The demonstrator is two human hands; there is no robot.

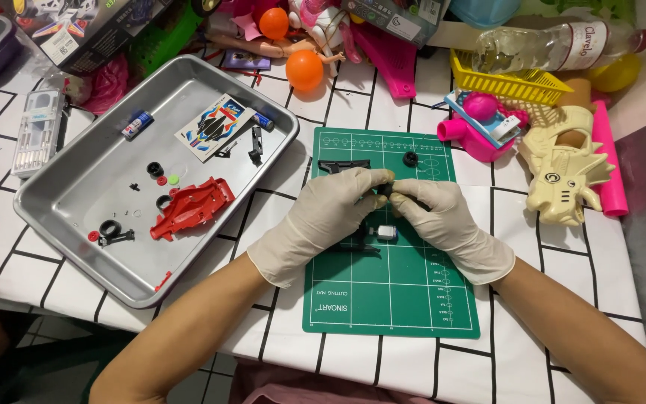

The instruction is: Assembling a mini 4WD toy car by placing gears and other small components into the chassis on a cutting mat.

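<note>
I pinch a small black part [384, 190] between both gloved hands over the green mat [413, 299]: my left hand [323, 217] closes from nine o'clock, my right hand [446, 224] from three, both equally near.

Small black part [384, 191] — pinched between gloved fingertips, above the green mat.

To my left a metal tray [76, 194] holds a red car shell [192, 208], a sticker sheet [214, 126] and small black wheels [155, 169]. Farther back I see an orange ball [305, 70], a yellow basket [510, 82] and a cream dinosaur toy [566, 176].
</note>
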